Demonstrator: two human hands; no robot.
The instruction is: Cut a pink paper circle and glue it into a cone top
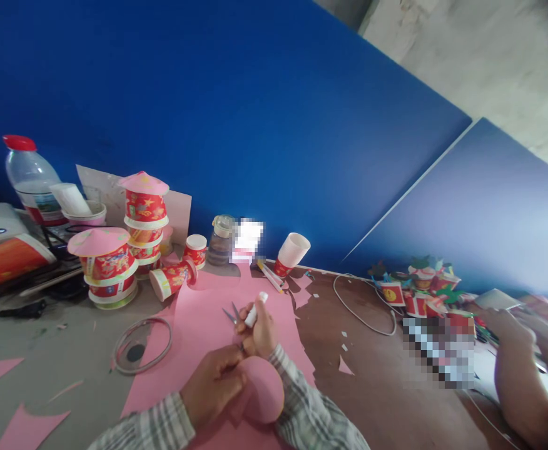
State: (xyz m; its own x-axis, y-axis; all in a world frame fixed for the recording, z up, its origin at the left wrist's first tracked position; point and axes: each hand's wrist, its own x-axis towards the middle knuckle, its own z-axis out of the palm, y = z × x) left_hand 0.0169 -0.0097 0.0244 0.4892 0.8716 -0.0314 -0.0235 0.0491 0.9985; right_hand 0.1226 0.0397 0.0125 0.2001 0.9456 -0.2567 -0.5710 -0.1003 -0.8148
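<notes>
My left hand (pixel 214 384) is closed on a round pink paper disc (pixel 262 390) low in the middle of the head view. Just above it, my right hand (pixel 259 331) grips a white glue stick (pixel 256 308), its tip pointing up. Small scissors (pixel 231 314) lie on the large pink paper sheet (pixel 199 337) right beside that hand. Both sleeves are plaid.
Stacked red paper cups with pink cone lids (pixel 107 262) stand at the left, beside a water bottle (pixel 32 181) and a glass lid (pixel 142 345). A tipped white cup (pixel 293 252) and a white cable (pixel 358 312) lie further right. Another person's arm (pixel 520 369) rests near more red crafts (pixel 419 287).
</notes>
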